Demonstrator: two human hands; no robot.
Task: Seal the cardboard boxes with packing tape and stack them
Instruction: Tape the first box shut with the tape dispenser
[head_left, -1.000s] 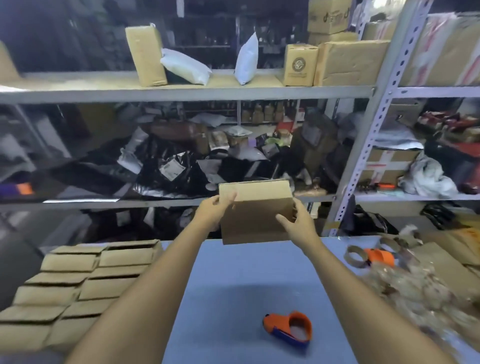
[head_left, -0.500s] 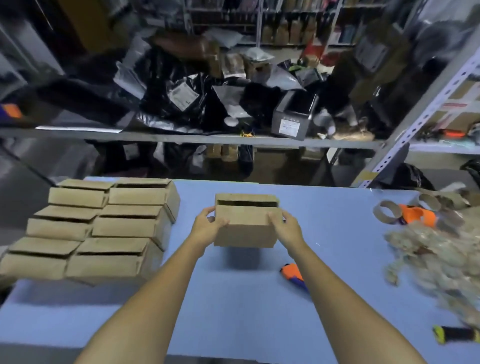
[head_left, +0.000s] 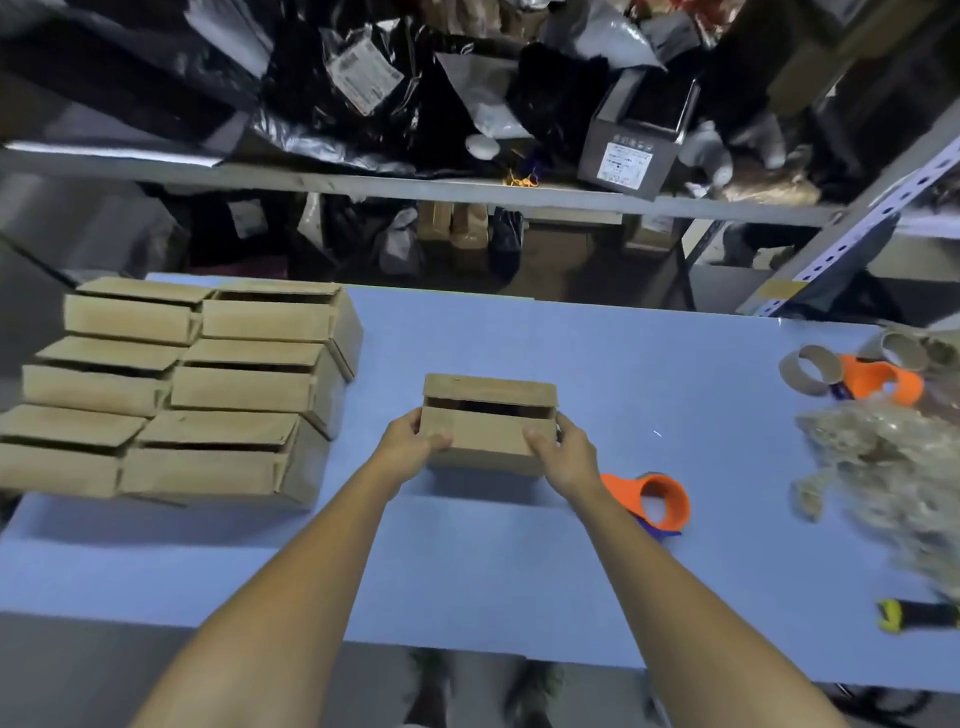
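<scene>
between both hands (head_left: 415, 447), brown cardboard box (head_left: 488, 441) (top flaps ajar)

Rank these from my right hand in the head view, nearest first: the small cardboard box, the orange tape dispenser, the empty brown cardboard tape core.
1. Small cardboard box: gripped by the right hand.
2. Orange tape dispenser: just right of that wrist.
3. Empty brown cardboard tape core: far to the right.

Blue table (head_left: 519, 571): boxes (head_left: 208, 389) left, tape dispenser (head_left: 662, 501) centre, cardboard cores (head_left: 810, 370) right.
</scene>
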